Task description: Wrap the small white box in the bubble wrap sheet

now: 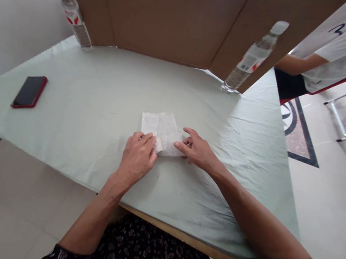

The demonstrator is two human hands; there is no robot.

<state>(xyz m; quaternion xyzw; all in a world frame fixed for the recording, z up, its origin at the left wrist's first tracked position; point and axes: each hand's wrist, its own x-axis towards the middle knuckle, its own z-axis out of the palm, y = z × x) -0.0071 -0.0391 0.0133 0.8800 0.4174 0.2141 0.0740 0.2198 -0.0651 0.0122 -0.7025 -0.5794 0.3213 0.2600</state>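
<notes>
A white tissue [159, 123] lies on the cloth-covered table in front of me, its lower part folded or layered. My left hand [140, 152] is closed at its left edge, fingers curled over the paper. Beside those fingertips shows a small thicker whitish fold [159, 145]; I cannot tell whether it is a separate piece. At the right edge, my right hand [197, 148] has its thumb on top of the tissue and lightly grips the lower right corner. Its index finger sticks out, and the other fingers are partly hidden.
A brown cardboard panel [155, 18] stands along the table's far side. Water bottles lean at it, one upright [78, 28] at left, one tilted [252, 62] at right. A red-cased phone [29, 91] lies at left on the pale green tablecloth [90, 103]. Another person's arm [305, 62] shows at right.
</notes>
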